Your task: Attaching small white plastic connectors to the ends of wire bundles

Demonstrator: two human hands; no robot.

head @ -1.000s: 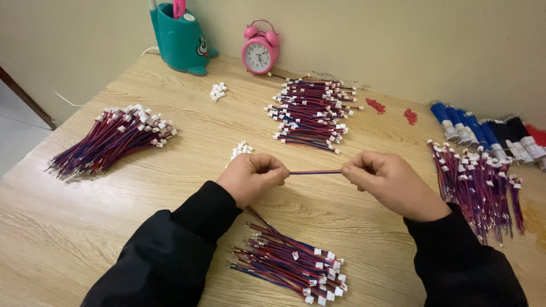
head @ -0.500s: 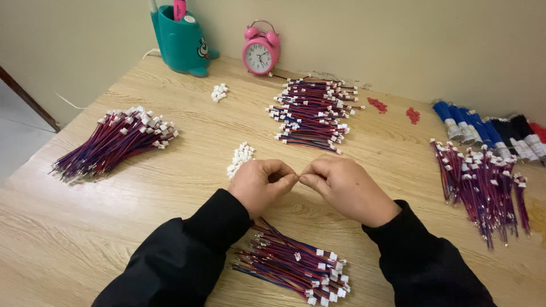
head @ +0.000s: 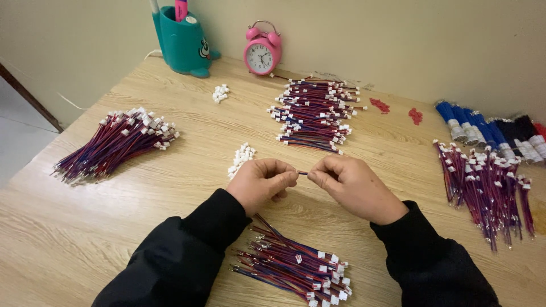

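Hands fractionally wider apart, short wire showing between

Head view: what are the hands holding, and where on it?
A short red-and-blue wire, pinched between left hand and right hand; only its middle shows.

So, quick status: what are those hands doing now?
Left hand and right hand pinch one thin red-and-blue wire between fingertips. Small white plastic connectors beside them. Nothing in the way.

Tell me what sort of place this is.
Probably a home or small-shop bench for hand wiring work: a wooden table holds sorted bundles of red-and-blue wires, loose white connectors, plus a pink alarm clock and a teal pen holder.
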